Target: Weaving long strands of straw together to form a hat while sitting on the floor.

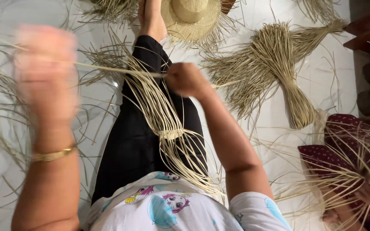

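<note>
fingers of right hand (185, 80) pinch a straw strand (120, 69) taut over the lap; left hand (46, 70) blurred, grip unclear. keep tension even above the woven piece (172, 133).

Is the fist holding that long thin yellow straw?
Touching. The head view shows the right hand closed around the long pale straw strand, which runs out of its fist.
</note>
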